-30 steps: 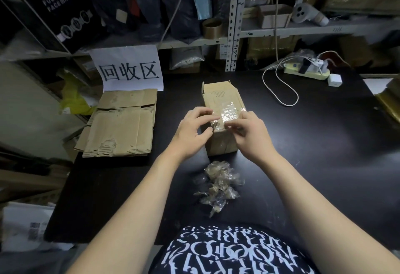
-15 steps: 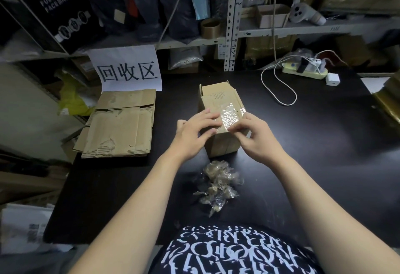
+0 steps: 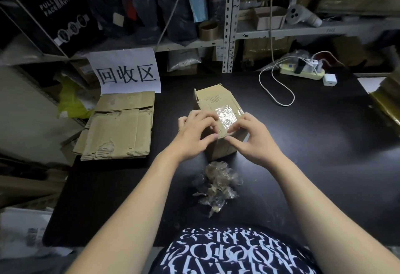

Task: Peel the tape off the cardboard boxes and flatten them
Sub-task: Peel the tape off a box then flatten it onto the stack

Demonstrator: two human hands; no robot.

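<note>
Nearest the front edge of the black bench [image 3: 324, 165], just ahead of the person's patterned shirt, lies a crumpled heap of peeled tape [image 3: 217, 185] with scraps of brown paper stuck in it; going by that, some tape is already off

Just beyond the heap, about mid-bench, stands the small cardboard box [image 3: 218, 111] in hand, unflattened, one end flap open at its far side. A clear tape strip [image 3: 226, 114] covers the near part of its top face and looks largely stuck down. The left hand [image 3: 192, 135] rests against the box's left side with its fingers [image 3: 205, 117] loosely spread over the top edge, steadying it. The right hand [image 3: 253, 141] sits at the near right corner, its fingers [image 3: 234, 125] pressed close together at the strip's near end; whether they have a lifted edge pinched or are only picking at it I cannot tell

Further off, toward the back left corner, a stack of flattened boxes [image 3: 119, 126] lies below a paper sign [image 3: 126, 72], so several boxes appear finished. For this one, I judge the strip has yet to come off and the flattening comes after. A white cable [image 3: 279, 87] and power strip [image 3: 303, 71] sit at the back right
</note>
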